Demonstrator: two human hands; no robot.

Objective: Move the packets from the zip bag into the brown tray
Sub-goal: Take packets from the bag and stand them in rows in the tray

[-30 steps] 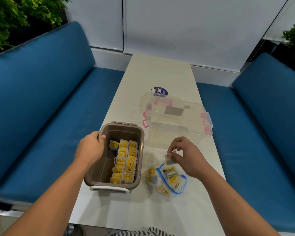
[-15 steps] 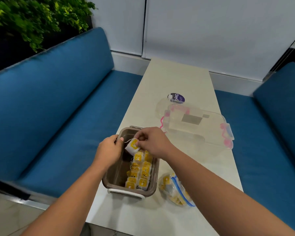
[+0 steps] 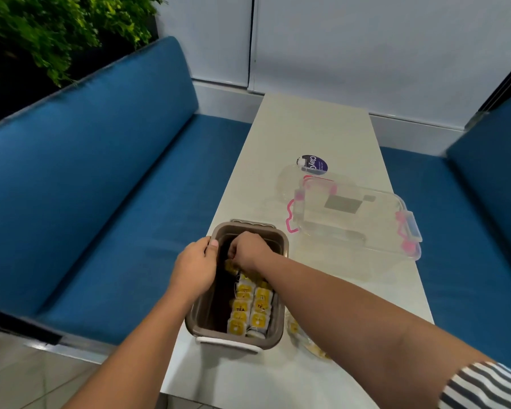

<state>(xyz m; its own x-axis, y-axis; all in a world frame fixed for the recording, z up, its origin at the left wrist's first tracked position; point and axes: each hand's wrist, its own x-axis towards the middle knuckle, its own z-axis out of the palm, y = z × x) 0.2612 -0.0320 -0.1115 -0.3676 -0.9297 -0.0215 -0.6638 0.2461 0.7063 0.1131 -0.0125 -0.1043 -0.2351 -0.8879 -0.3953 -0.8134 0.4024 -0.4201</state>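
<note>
The brown tray [image 3: 198,317] sits by the left edge of the tabletop [image 3: 307,128], a clear box [image 3: 354,231] near its far-right corner. Packets [image 3: 242,305] fill its right side; a dark lane lies open along its left wall. The zip bag [image 3: 307,343] lies just right, half under the forearm. Left grip [image 3: 194,270] clasps the tray's left rim. Right grip [image 3: 248,252] curls into the far end over one packet; pinching or not, I cannot tell.

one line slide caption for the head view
Right hand inside the brown plastic tray of yellow tea packets, left hand holding its rim.
</note>
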